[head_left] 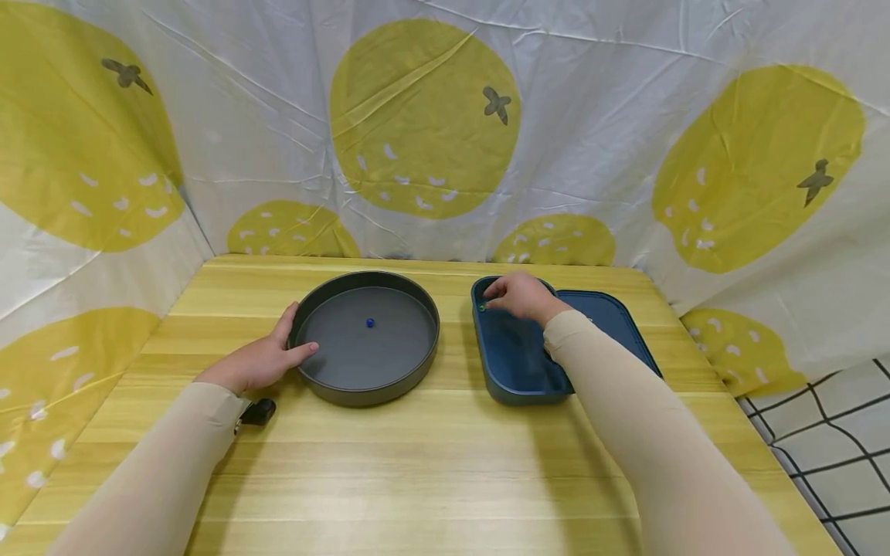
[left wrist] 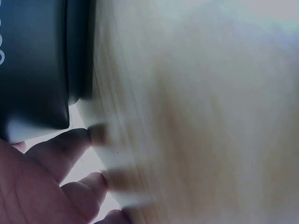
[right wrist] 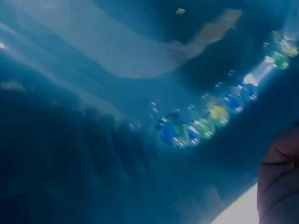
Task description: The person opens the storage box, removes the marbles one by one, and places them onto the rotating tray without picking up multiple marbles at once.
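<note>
A round dark grey pan (head_left: 368, 398) stands left of the middle, with one small blue marble (head_left: 370, 323) on its floor. My left hand (head_left: 260, 361) is at the pan's left side, its thumb over the rim and its fingers along the outer wall. Farther right is a blue rectangular box (head_left: 518, 363). Over its far left corner my right hand (head_left: 521, 296) reaches down, thumb and fingers bent close to a green marble (head_left: 482, 307). Several blue, green and yellow marbles (right wrist: 217, 113) line the box's edge in the right wrist view. I cannot tell whether the fingers pinch one.
A flat dark blue lid (head_left: 608, 320) lies right of the box, partly behind my right forearm. Everything sits on a light wooden table (head_left: 389, 479). White cloth (head_left: 598, 116) with yellow fruit shapes hangs behind it. A black strap piece (head_left: 258, 411) sits at my left wrist.
</note>
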The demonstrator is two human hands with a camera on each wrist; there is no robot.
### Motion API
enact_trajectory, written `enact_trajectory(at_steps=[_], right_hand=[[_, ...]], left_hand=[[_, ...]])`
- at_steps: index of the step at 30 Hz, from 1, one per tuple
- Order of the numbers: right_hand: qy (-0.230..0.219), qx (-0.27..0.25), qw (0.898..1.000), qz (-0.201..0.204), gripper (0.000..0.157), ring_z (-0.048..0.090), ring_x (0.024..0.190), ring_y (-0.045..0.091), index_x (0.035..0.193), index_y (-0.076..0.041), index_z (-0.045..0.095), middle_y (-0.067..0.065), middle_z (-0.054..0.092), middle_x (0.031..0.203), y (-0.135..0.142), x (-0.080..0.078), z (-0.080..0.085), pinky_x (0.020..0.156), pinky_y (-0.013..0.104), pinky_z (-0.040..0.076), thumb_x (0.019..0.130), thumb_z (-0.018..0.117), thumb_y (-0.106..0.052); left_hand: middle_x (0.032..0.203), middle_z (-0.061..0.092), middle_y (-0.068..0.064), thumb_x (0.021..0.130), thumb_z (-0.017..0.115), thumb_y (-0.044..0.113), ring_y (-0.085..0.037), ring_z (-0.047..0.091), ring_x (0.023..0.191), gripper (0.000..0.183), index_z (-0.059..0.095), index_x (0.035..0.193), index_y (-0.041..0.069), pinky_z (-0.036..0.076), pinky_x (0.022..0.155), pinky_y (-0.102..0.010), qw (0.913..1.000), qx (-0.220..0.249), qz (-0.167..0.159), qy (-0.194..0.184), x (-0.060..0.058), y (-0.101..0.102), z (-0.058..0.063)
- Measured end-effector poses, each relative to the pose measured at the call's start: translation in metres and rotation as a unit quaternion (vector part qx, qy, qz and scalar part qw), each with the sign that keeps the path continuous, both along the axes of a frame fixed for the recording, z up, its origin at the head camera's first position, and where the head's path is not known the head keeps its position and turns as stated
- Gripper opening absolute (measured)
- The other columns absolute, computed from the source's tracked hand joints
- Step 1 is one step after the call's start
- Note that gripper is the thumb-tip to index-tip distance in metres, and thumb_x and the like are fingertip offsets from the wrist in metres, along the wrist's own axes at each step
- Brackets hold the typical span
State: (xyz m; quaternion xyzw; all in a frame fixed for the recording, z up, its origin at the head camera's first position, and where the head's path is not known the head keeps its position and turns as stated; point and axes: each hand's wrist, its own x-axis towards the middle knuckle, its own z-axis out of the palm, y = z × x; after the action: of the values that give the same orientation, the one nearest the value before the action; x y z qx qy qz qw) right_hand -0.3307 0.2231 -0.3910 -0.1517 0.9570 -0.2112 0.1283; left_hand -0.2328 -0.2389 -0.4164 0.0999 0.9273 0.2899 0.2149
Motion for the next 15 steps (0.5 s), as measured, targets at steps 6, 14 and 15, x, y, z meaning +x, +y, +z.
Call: enact_trajectory(at_steps=[6, 14, 15], right_hand=[[-0.006, 0.042, 0.999, 0.014, 0.036, 0.070, 0.119, 0.032, 0.135, -0.006, 0.071, 0.013, 0.071, 0.137, 0.000, -0.005, -0.014, 0.100, 0.046, 0.057, 0.102, 0.071, -0.020], [-0.005, 0.044, 0.999, 0.003, 0.040, 0.067, 0.126, 0.032, 0.140, -0.008, 0.068, 0.012, 0.070, 0.140, 0.000, -0.009, -0.029, 0.106, 0.047, 0.053, 0.102, 0.070, -0.019], [-0.002, 0.044, 0.999, 0.003, 0.039, 0.067, 0.126, 0.032, 0.140, -0.008, 0.069, 0.012, 0.071, 0.139, 0.000, -0.009, -0.030, 0.106, 0.047, 0.054, 0.102, 0.070, -0.019]], left_hand=[[0.169, 0.007, -0.040, 0.107, 0.045, 0.064, -0.062, 0.037, 0.146, 0.106, -0.030, 0.163, 0.015, 0.033, 0.117, -0.071, 1.0000, -0.003, 0.003, 0.001, 0.000, -0.001, -0.002], [0.168, 0.009, -0.040, 0.107, 0.043, 0.065, -0.061, 0.040, 0.144, 0.104, -0.030, 0.163, 0.017, 0.034, 0.117, -0.070, 1.0000, -0.004, 0.004, 0.003, 0.001, -0.001, -0.002], [0.168, 0.010, -0.041, 0.107, 0.043, 0.064, -0.061, 0.041, 0.144, 0.104, -0.030, 0.163, 0.016, 0.034, 0.117, -0.070, 1.0000, -0.006, 0.004, 0.004, 0.001, -0.001, -0.002]])
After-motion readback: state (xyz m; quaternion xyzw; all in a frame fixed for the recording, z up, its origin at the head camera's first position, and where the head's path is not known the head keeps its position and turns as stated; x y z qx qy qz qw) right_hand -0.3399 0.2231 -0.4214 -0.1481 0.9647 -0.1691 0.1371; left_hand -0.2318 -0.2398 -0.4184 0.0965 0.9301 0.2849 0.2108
